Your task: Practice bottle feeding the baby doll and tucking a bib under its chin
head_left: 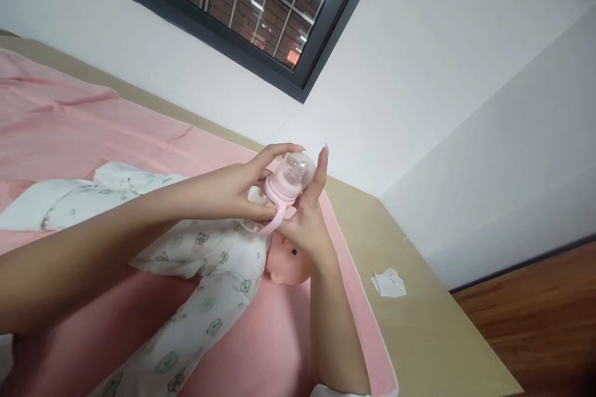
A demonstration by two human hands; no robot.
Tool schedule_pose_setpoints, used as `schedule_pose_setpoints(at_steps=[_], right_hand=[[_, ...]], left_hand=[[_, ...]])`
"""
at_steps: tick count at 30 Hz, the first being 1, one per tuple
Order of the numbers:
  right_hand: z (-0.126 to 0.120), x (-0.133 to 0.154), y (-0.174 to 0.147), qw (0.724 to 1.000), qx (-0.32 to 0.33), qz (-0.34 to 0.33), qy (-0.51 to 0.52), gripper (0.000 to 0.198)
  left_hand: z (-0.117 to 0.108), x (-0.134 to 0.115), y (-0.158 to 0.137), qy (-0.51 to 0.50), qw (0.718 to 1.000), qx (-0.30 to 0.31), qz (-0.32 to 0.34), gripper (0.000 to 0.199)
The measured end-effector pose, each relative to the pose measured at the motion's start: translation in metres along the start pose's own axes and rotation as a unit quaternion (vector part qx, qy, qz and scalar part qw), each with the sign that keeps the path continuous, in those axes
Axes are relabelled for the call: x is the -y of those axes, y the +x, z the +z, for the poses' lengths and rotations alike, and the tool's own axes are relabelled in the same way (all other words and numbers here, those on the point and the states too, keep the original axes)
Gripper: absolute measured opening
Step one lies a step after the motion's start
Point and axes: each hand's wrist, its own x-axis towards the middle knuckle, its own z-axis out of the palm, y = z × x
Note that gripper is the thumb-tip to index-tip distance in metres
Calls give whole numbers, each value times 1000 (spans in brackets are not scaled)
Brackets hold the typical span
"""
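Note:
A baby bottle [285, 186] with a clear domed cap, pink collar and pink handle is held tilted above the doll's head. My left hand [254, 189] grips it from the left, fingertips at the cap and thumb by the handle. From below and the right, my right hand [307, 214] supports the bottle, one finger raised along the cap; its other fingers are partly hidden behind the bottle. Beneath both hands lies a doll [291, 263] on its back, in white clothes [209, 254] with animal prints. My right hand and the bottle cover part of its face.
Under the doll, a pink blanket [251, 335] covers much of the wooden surface [410, 341]. A crumpled white tissue [388, 283] lies to the right. Behind are a white wall [419, 74] and a dark-framed window [298, 84] with bars.

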Motion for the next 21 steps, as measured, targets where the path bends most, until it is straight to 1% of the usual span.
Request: schedule_pose_setpoints(at_steps=[3,8,10,11,13,16,17,19,21], right_hand=[[-2,3,-2,1000,-8,-14,-11,131],[-4,-1,1,999,-7,-38,-32,119],[-6,-4,4,997,-21,-52,-45,115],[-9,-5,6,996,-35,-66,-54,115],[-19,-5,8,988,-85,-103,-74,114],[-46,-3,11,963,-189,-153,-119,112],[-58,-5,12,953,-220,-157,-140,110],[-82,-16,13,933,-273,-141,-185,108],[-105,-37,13,915,-316,-100,-230,107]], left_hand=[[-3,3,-1,-17,999,28,13,94],[-8,9,0,-7,998,40,43,93],[-12,11,-1,18,998,42,51,92],[-15,11,-2,41,997,37,50,91],[-21,11,-5,97,994,9,42,86],[-23,6,-12,172,982,-47,55,78],[-19,3,-15,188,979,-42,70,73],[-4,-1,-21,202,972,18,122,59],[20,-1,-31,202,953,123,191,48]])
